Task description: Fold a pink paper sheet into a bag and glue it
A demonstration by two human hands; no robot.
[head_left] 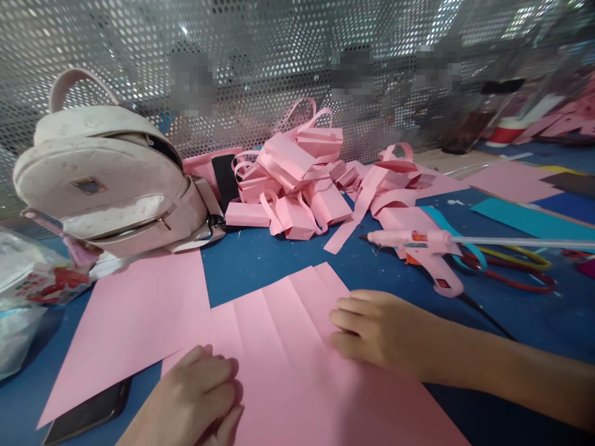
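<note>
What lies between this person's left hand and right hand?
In the head view, a creased pink sheet spans the stretch between the left hand and the right hand, its fold lines showing.

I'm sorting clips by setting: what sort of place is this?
Probably a paper-craft workspace: a pink glue gun lies on a blue table, near a heap of pink paper bags and a creased pink sheet.

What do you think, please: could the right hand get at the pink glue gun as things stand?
Probably yes: the pink glue gun lies beyond the right hand with nothing standing between them, though the hand would first leave the creased pink sheet.
</note>
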